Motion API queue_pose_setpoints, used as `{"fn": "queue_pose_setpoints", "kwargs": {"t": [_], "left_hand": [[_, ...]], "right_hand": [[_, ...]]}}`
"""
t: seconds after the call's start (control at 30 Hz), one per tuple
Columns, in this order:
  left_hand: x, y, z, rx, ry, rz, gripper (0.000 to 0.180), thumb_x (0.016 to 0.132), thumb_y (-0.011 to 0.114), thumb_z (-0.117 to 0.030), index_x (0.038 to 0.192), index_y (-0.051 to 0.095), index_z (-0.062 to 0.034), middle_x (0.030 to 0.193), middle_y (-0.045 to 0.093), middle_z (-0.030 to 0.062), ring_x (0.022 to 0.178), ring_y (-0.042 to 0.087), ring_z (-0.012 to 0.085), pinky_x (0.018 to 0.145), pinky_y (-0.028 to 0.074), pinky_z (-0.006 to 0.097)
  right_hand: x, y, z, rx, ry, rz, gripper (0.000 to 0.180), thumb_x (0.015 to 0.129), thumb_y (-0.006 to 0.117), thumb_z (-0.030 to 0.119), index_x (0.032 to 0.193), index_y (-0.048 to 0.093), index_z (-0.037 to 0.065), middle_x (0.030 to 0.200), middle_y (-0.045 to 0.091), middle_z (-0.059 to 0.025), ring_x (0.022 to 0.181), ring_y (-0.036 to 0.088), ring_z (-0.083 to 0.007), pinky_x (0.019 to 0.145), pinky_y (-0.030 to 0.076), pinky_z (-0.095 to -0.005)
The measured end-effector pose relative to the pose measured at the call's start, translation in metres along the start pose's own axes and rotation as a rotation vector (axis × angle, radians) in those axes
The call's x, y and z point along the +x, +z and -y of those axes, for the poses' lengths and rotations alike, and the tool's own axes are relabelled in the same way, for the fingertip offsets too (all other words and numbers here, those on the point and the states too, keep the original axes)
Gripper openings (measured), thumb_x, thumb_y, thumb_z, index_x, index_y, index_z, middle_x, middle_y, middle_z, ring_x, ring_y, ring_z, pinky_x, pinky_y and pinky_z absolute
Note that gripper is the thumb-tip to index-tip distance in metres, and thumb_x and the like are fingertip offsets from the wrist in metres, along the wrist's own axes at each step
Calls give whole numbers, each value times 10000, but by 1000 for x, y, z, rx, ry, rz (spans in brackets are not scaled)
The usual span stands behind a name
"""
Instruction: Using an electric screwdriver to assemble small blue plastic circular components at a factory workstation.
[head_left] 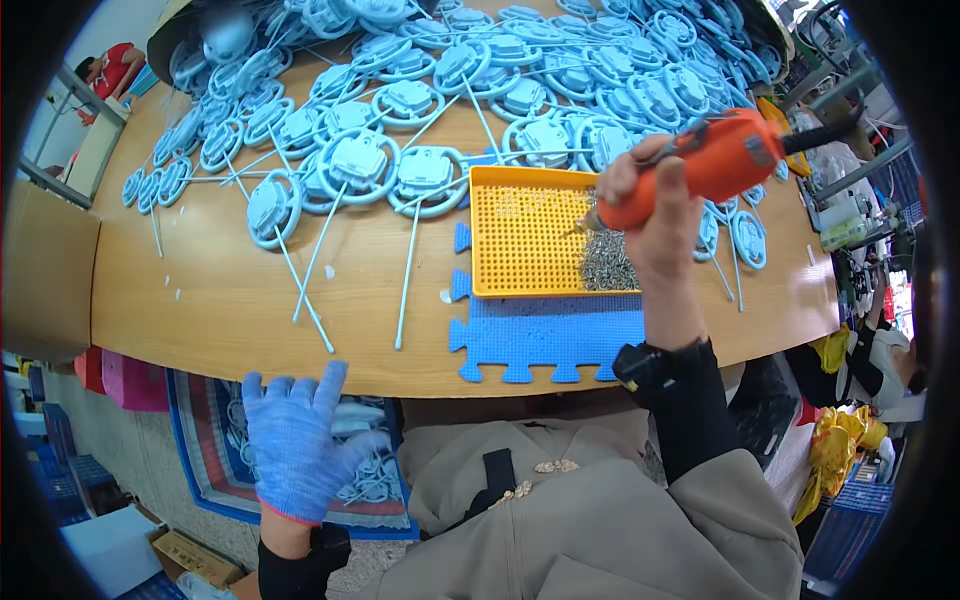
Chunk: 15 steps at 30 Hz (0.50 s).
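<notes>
My right hand (655, 215) is wrapped round an orange electric screwdriver (705, 165), its cord running off to the upper right. The screwdriver's tip points down left over a yellow perforated tray (520, 285). Small metal screws (610, 265) are heaped in the tray's right part, close under the hand. My left hand (300, 440), in a blue knitted glove, has its fingers spread and holds nothing. It hovers at the table's front edge, nearest to the stick ends of light blue plastic parts, round frames with long thin sticks, such as this one (272, 210).
A large pile of the same blue parts (560, 65) covers the back of the wooden table (200, 310). Beneath the tray lies a blue foam mat (555, 325). A blue-rimmed bin (215, 500) with more parts stands below the front edge. Another person in red (115, 70) is at far left.
</notes>
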<state>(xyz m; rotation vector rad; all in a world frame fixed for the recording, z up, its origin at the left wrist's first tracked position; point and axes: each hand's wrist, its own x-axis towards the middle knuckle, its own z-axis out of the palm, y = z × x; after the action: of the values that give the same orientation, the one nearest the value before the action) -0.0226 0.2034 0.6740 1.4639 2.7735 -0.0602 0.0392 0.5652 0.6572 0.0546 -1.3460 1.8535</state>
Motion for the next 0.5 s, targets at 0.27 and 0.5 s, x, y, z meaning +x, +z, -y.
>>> {"fn": "queue_pose_setpoints", "kwargs": {"t": [0.27, 0.5], "left_hand": [[159, 45, -17, -177, -83, 3, 671, 776, 726, -302, 1361, 459, -109, 1061, 602, 143, 980, 586, 324, 873, 434, 428], [189, 88, 2, -330, -20, -239, 529, 834, 606, -69, 1350, 494, -100, 1016, 670, 152, 898, 651, 299, 788, 495, 432]], "right_hand": [[29, -15, -30, -162, -56, -97, 338, 867, 709, 344, 934, 540, 59, 688, 561, -64, 604, 540, -174, 596, 473, -350], [31, -23, -34, -189, -49, -131, 330, 866, 711, 341, 905, 537, 63, 665, 553, -59, 588, 535, -173, 591, 472, -351]]}}
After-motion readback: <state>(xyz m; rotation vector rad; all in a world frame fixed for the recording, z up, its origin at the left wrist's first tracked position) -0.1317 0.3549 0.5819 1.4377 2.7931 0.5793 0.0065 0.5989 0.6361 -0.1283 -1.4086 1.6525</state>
